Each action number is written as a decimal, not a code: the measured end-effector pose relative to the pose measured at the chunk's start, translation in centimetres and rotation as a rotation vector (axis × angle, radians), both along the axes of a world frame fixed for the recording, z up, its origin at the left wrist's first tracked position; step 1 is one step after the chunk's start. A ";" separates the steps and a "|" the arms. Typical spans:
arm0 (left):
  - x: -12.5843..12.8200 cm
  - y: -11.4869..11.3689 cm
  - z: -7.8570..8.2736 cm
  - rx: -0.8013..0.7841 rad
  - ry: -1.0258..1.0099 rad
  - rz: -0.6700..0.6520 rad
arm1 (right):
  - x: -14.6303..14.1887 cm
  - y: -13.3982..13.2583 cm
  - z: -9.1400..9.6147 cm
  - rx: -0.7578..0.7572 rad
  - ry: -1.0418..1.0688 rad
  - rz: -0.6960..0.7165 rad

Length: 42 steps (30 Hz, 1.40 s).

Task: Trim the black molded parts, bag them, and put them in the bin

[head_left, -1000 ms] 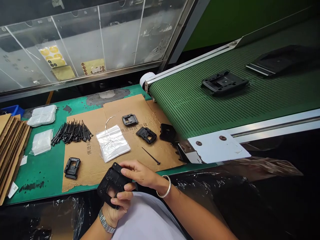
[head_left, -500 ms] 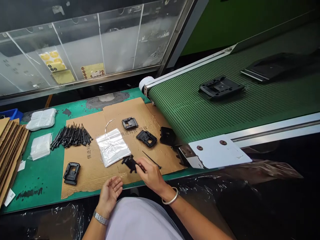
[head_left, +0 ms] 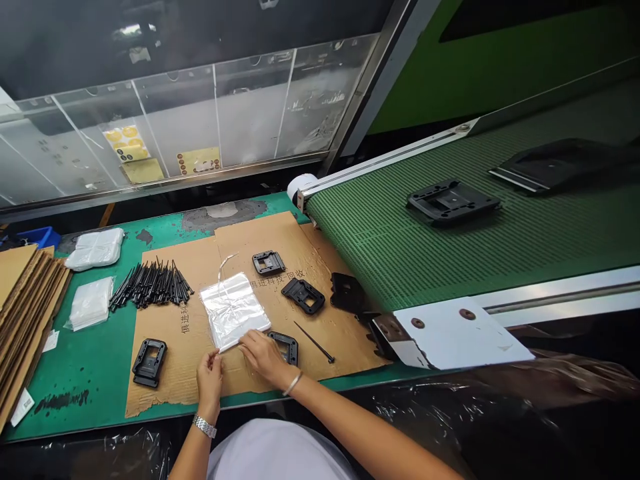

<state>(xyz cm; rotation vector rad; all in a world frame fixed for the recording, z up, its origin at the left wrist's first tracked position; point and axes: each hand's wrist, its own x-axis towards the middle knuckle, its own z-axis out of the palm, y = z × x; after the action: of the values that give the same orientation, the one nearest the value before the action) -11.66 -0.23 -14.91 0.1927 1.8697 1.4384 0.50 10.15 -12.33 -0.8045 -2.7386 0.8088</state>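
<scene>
A stack of clear plastic bags (head_left: 235, 310), tied across with a strip, lies on the cardboard in front of me. At its near left corner, my left hand (head_left: 210, 381) is closed, with fingertips pinching the bag edge. My right hand (head_left: 266, 360) reaches over the near right edge, its fingers together and bent down onto the bags. Just beside it, partly hidden by the hand, rests a black plastic frame (head_left: 293, 348). Similar black frames lie farther back (head_left: 303, 296), (head_left: 268, 263) and at the left (head_left: 149, 363). A thin black rod with a head (head_left: 316, 343) lies to the right.
A pile of black rods (head_left: 153, 283) lies left of the bags. Two more bag stacks (head_left: 95, 249) and upright cardboard sheets (head_left: 30, 313) stand farther left. On the right, a green conveyor belt (head_left: 370, 227) carries black parts (head_left: 453, 202) above the table's level.
My right hand has put down the black frame near the table edge and moved left to the bags. My left hand went from open, palm up, to closed at the bag corner.
</scene>
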 end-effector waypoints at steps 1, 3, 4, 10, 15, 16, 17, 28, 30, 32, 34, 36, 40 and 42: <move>-0.5 0.3 -0.3 -0.002 0.065 -0.025 | -1.3 0.8 0.0 -0.031 -0.010 -0.001; -1.2 1.0 -0.7 -0.010 0.190 -0.075 | -3.6 2.0 -0.4 -0.071 -0.016 0.017; -1.5 1.3 -0.7 -0.015 0.245 -0.102 | -4.4 2.4 -0.7 -0.097 -0.019 0.022; -1.5 2.2 -0.3 -0.015 0.462 -0.261 | -6.3 3.4 -2.4 -0.341 0.028 -0.129; -1.0 3.1 -0.8 -0.020 0.613 -0.464 | -6.7 5.2 -2.2 -0.680 0.156 -0.232; -1.0 3.2 -1.0 -0.025 0.633 -0.478 | -6.7 5.5 -1.9 -0.751 0.190 -0.230; -1.0 3.3 -1.2 -0.028 0.641 -0.481 | -6.6 5.9 -1.6 -0.817 0.225 -0.227; -2.2 4.9 3.1 0.155 0.736 -0.542 | -4.9 5.0 1.8 -1.130 0.449 -0.213; -2.7 5.7 3.1 0.122 0.674 -0.595 | -5.1 5.4 1.9 -1.137 0.494 -0.261; -2.8 6.1 3.0 0.131 0.622 -0.561 | -5.2 5.8 2.1 -1.158 0.526 -0.277; -2.8 6.1 3.5 0.178 0.600 -0.508 | -5.1 6.0 2.6 -1.184 0.537 -0.251; -2.7 6.0 4.6 0.219 0.586 -0.480 | -4.6 5.9 3.5 -1.212 0.543 -0.212; -2.8 6.0 7.5 0.260 0.554 -0.455 | -2.5 5.3 5.2 -1.282 0.537 -0.135; -3.0 5.8 8.5 0.276 0.543 -0.441 | -1.0 5.0 5.7 -1.320 0.507 -0.079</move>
<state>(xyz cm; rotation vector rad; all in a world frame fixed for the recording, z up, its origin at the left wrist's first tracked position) -14.67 5.62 -6.40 1.1542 1.8569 1.4037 -0.53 15.16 -6.60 -0.6641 -1.4661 2.3973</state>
